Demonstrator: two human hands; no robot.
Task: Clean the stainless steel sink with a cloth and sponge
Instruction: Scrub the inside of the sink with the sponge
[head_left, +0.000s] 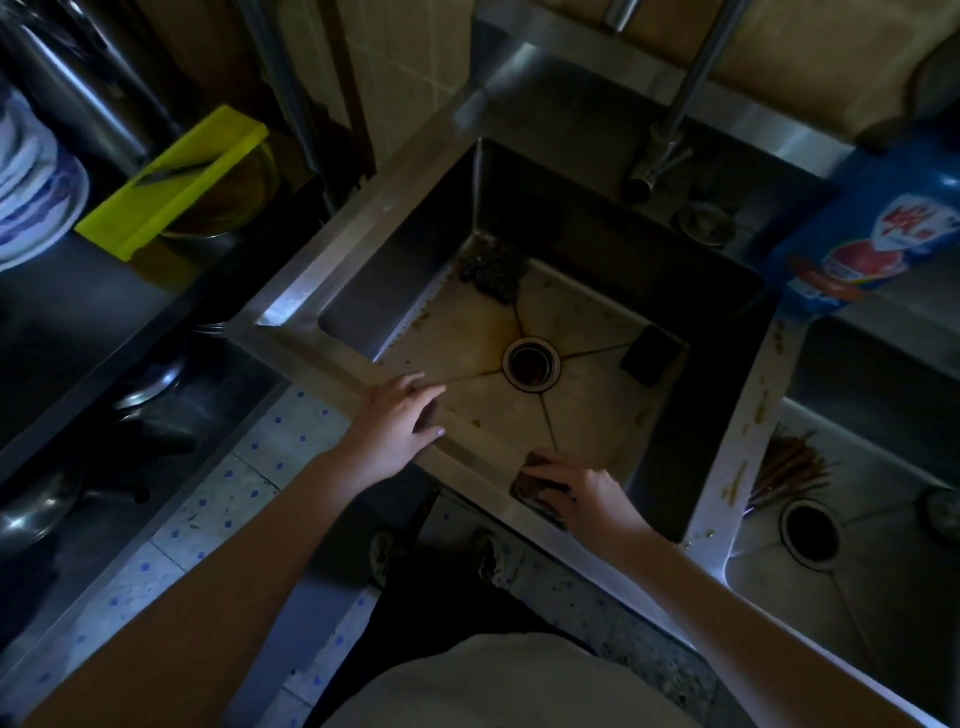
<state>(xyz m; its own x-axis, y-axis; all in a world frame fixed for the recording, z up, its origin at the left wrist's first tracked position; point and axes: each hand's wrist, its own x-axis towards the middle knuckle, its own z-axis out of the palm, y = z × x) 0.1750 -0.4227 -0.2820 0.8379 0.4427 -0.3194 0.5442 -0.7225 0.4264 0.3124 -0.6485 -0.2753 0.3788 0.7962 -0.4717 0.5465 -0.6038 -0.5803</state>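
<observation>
Scrubbing along the near wall of the sink (363, 244) looks to be the step in hand, and we judge it goes best if we keep the pad flat, press evenly, and work from the near corner outward toward the drain (531, 365), so the loosened grime moves to the hole and is not spread back over cleaned steel. Our right hand (576, 493) lies nearest us, palm down, fingers curled and closed over a dark brownish pad, which we take for the sponge (530, 480), pressed against the near inner edge of the basin; the wrist is bent down over the rim and the forearm runs back to our right. Our left hand (400, 426) sits a little farther on, spread open with fingers extended and holding nothing, its palm on the near-left rim as a brace and its fingertips reaching over the basin floor. Beyond both hands the floor is stained, with bits of food along the left wall. A dark rectangular block (649, 353) lies right of the drain, and a dark crumpled mass, possibly the cloth (491, 267), sits in the far corner; in this dim light we cannot tell for certain. Farthest off, the faucet (670, 130) stands over the back ledge.
</observation>
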